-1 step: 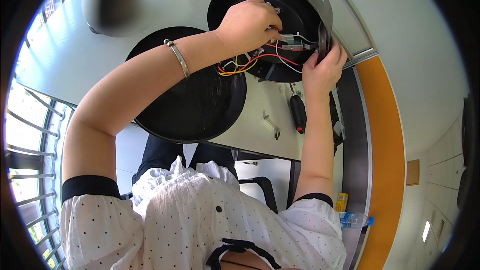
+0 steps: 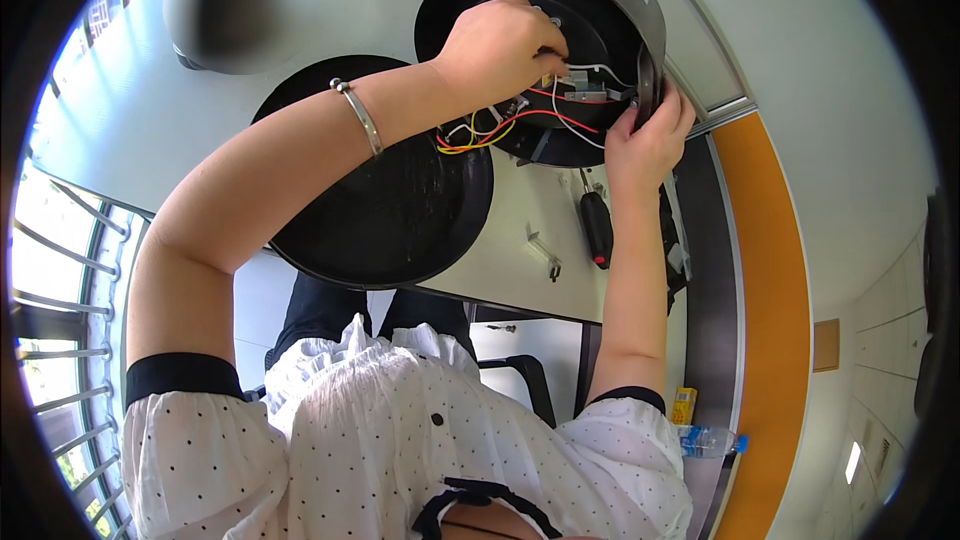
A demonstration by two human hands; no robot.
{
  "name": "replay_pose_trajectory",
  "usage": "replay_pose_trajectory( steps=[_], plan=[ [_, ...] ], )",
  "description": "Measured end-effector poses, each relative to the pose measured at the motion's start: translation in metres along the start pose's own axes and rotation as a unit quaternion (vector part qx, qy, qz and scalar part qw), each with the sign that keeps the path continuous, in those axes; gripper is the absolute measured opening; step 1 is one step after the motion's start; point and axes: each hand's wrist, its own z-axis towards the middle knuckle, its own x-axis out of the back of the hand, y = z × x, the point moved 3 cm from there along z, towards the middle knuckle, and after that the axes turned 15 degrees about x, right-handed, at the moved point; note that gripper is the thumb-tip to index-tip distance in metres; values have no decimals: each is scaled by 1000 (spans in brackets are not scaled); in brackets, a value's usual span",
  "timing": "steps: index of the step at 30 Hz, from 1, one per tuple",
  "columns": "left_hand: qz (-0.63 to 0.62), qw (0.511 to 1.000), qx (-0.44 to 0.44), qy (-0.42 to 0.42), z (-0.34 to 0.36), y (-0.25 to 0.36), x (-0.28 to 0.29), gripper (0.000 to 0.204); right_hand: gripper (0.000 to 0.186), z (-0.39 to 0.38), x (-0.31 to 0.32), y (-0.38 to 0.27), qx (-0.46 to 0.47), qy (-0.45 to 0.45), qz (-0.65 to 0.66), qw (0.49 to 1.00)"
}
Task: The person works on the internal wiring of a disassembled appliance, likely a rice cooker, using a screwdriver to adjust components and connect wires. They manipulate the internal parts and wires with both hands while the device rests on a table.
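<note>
A round appliance housing with a grey outer wall and black inside stands tilted at the far middle of the table. My left hand reaches into it, fingertips pinched together at a white wire beside small metal fittings. On the right, my right hand grips the housing's rim, its fingers around the outside and its thumb inside. Red wires and yellow wires hang loose at the housing's near edge. My left fingers partly hide the wire's end.
Left of the housing lies a wide black round pan, under my left forearm. A black-handled screwdriver and a small clear part lie on the white table. A blurred rounded object stands far left; a plastic bottle is at right.
My left fingertips have shifted slightly up, and the white wire now bows higher above the metal fittings. My right hand keeps its grip on the rim.
</note>
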Motion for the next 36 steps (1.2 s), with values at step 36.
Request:
replay_pose_trajectory(
  steps=[36],
  plan=[
    [-37, 969, 140, -199, -2, -16, -14, 18, 52, -8, -3, -1, -11, 54, 9, 998]
  ],
)
